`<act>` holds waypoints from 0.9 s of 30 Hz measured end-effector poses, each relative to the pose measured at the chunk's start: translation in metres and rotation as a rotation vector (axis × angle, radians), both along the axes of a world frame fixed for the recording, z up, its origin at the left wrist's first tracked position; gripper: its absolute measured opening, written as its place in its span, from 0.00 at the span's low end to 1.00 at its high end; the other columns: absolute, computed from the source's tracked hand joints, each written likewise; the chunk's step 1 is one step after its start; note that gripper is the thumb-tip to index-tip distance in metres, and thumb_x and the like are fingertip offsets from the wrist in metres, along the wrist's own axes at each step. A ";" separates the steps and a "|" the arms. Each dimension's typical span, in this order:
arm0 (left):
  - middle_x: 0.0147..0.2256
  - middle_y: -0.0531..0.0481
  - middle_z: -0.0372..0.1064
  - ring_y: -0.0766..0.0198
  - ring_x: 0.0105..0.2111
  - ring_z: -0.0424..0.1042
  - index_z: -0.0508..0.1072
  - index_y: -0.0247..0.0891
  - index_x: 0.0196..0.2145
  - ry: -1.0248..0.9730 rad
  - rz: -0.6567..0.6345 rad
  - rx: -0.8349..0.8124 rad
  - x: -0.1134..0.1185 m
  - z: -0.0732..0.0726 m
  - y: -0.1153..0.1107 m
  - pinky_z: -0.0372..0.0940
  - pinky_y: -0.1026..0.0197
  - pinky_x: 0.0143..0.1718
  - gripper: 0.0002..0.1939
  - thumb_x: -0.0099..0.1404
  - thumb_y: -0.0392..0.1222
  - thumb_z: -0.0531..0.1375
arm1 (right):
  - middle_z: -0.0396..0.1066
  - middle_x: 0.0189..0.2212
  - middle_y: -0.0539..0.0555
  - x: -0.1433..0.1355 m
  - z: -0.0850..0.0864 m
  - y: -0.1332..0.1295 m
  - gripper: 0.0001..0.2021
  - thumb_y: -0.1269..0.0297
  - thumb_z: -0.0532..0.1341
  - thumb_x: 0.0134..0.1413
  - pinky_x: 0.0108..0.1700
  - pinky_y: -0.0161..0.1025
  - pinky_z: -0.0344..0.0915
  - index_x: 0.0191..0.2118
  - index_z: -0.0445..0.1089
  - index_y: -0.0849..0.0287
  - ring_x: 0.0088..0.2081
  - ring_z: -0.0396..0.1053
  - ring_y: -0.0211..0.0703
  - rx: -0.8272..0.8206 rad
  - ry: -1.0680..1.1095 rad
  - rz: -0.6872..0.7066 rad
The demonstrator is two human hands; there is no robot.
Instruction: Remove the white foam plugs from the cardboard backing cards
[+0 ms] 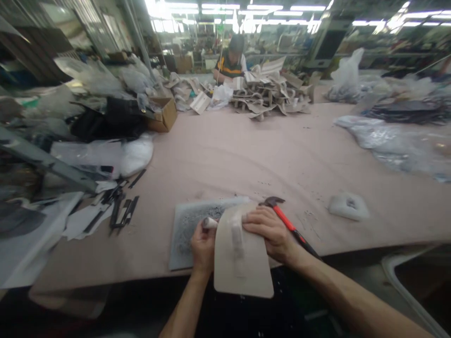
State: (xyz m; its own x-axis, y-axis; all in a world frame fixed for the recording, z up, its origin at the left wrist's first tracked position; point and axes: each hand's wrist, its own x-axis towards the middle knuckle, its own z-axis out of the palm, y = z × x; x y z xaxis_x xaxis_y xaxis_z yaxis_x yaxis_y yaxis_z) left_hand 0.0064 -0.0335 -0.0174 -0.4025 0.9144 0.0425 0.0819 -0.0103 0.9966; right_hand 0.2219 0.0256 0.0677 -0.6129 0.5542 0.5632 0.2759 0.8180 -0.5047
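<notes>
The left hand's fingers are pinching a pale roll; the right hand's are holding the beige panel's upper right edge, its length running bodyward past the surface's near edge.

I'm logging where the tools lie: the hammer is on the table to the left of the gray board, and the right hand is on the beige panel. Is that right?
Not quite: the head view shows the hammer to the right of the gray board. It is on the table, and the right hand is on the beige panel.
</notes>
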 end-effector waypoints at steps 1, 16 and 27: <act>0.41 0.43 0.79 0.56 0.41 0.79 0.74 0.36 0.45 -0.034 0.087 0.001 -0.002 -0.002 -0.004 0.73 0.56 0.45 0.17 0.67 0.52 0.61 | 0.77 0.45 0.57 0.011 -0.017 -0.020 0.11 0.69 0.56 0.62 0.58 0.53 0.64 0.45 0.74 0.54 0.50 0.73 0.47 -0.013 -0.018 0.007; 0.40 0.43 0.79 0.55 0.41 0.79 0.74 0.36 0.42 -0.039 -0.359 -0.006 0.027 0.022 0.030 0.72 0.56 0.44 0.16 0.61 0.50 0.66 | 0.70 0.57 0.60 0.037 -0.060 -0.044 0.11 0.69 0.57 0.62 0.70 0.54 0.47 0.48 0.72 0.58 0.65 0.59 0.45 -0.325 -0.252 0.263; 0.39 0.45 0.79 0.57 0.41 0.78 0.75 0.36 0.41 -0.018 -0.401 -0.011 0.023 0.017 0.026 0.71 0.57 0.45 0.12 0.63 0.46 0.65 | 0.67 0.54 0.69 0.094 -0.066 -0.047 0.18 0.70 0.55 0.59 0.58 0.54 0.63 0.54 0.67 0.67 0.55 0.65 0.59 -0.164 -0.409 -0.770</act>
State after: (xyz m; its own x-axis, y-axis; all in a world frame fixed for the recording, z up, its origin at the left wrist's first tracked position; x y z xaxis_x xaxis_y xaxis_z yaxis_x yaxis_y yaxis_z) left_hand 0.0291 -0.0078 -0.0008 -0.0138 0.9995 0.0284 0.0560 -0.0276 0.9980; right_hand 0.3158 -0.0210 0.0020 -0.1721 0.9504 0.2591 0.9045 0.2566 -0.3407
